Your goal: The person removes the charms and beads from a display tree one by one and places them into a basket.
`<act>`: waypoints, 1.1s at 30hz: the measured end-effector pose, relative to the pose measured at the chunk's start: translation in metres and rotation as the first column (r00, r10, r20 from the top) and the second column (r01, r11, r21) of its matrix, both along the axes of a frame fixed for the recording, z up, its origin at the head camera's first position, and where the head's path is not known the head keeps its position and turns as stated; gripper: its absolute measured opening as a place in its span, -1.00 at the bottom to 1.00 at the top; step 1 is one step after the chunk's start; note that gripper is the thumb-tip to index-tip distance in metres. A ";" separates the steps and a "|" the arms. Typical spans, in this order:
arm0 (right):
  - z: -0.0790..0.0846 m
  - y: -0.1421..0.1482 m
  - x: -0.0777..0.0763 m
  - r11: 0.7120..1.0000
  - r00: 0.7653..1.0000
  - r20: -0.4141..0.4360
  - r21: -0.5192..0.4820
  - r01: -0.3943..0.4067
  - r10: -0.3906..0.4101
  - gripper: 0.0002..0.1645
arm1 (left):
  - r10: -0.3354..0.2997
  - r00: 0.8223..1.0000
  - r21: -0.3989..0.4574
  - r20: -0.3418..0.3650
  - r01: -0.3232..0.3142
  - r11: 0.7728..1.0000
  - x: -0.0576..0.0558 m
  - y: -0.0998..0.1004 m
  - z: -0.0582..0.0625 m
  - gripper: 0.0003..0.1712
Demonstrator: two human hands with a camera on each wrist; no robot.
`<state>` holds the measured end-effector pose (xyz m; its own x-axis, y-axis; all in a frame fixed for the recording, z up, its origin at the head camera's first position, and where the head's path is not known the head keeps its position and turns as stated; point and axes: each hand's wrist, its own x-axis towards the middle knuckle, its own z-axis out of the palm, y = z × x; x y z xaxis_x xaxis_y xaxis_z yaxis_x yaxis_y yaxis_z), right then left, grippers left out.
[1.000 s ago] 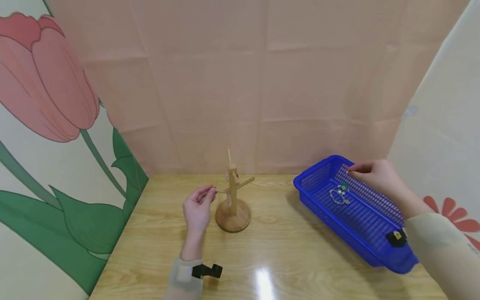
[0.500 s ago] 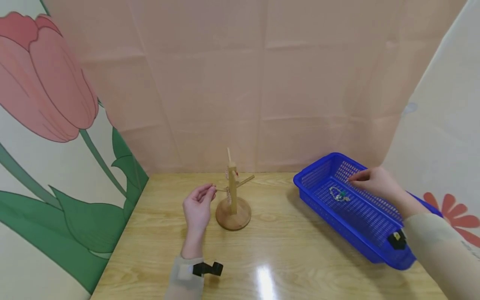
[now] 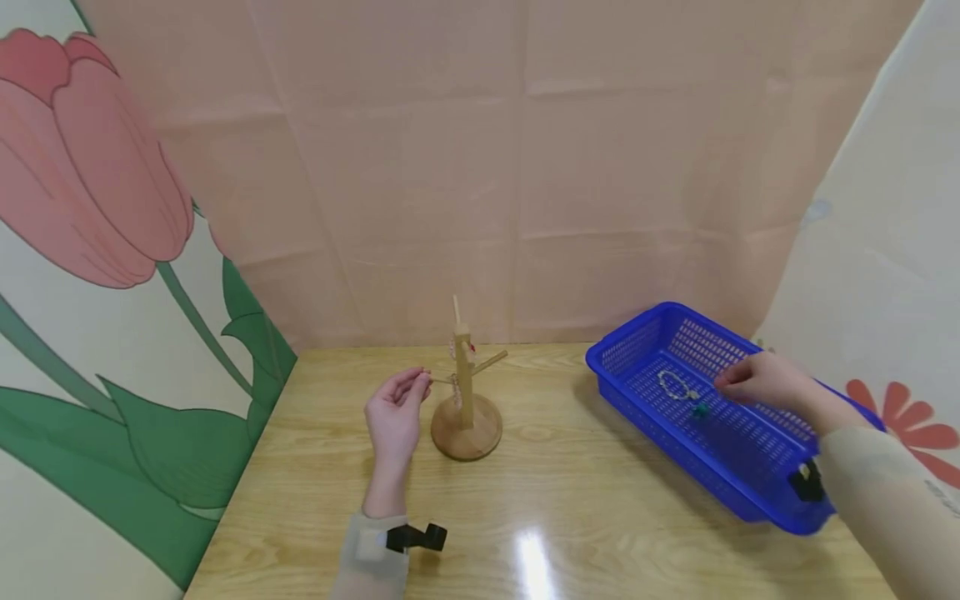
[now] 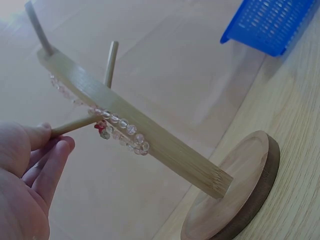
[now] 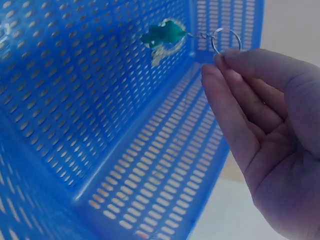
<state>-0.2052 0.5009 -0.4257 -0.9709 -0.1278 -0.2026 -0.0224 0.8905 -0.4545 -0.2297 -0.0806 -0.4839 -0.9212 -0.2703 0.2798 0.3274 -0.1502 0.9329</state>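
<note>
My left hand [image 3: 395, 417] pinches the tip of a thin peg [image 4: 75, 125] on a wooden stand [image 3: 465, 383] with a round base. A clear pinkish bead bracelet [image 4: 131, 130] hangs around that peg near the post, and a small red piece [image 4: 98, 127] shows beside it. Over the blue basket, my right hand [image 3: 768, 385] pinches the metal ring of a keychain [image 5: 226, 42]. Its green charm [image 5: 164, 33] dangles on a short chain, apart from the fingers. A pale bracelet [image 3: 677, 385] lies on the basket floor, partly behind the charm in the right wrist view.
The blue perforated basket [image 3: 660, 454] stands slantwise on the right of the wood-grain table [image 3: 555, 492]. More pegs, such as the one on the stand's right [image 3: 491, 362], stick out of the post. A pinkish cloth [image 3: 420, 167] hangs behind.
My right hand has moved right and nearer over the basket, taking the green keychain away from the pale bracelet. My left hand stays on the peg.
</note>
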 end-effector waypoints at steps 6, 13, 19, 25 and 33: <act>-0.011 0.014 0.002 1.000 0.999 0.036 -0.014 -0.005 0.006 -0.67 | -0.001 1.000 0.003 0.003 0.001 1.000 0.000 0.001 -0.001 -0.81; -0.021 0.027 0.003 0.999 0.998 0.068 -0.029 0.018 -0.016 -0.67 | 0.007 1.000 0.002 0.005 -0.007 1.000 0.001 0.002 -0.002 -0.80; -0.029 0.037 -0.002 0.997 0.994 0.100 -0.057 0.045 -0.039 -0.69 | 0.009 1.000 0.005 -0.003 -0.009 1.000 0.000 0.002 -0.003 -0.83; -0.033 0.043 -0.007 0.998 0.994 0.101 -0.050 0.044 -0.038 -0.71 | 0.008 1.000 -0.008 -0.013 -0.008 1.000 0.000 0.001 -0.003 -0.83; -0.032 0.045 -0.010 0.997 0.993 0.081 0.007 0.080 -0.080 -0.75 | 0.011 1.000 -0.018 -0.025 -0.012 1.000 -0.001 0.001 -0.003 -0.82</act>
<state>-0.2154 0.5461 -0.4576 -0.9583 -0.0495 -0.2814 0.0858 0.8896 -0.4485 -0.2302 -0.0794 -0.4873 -0.9107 -0.2752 0.3080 0.3525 -0.1292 0.9268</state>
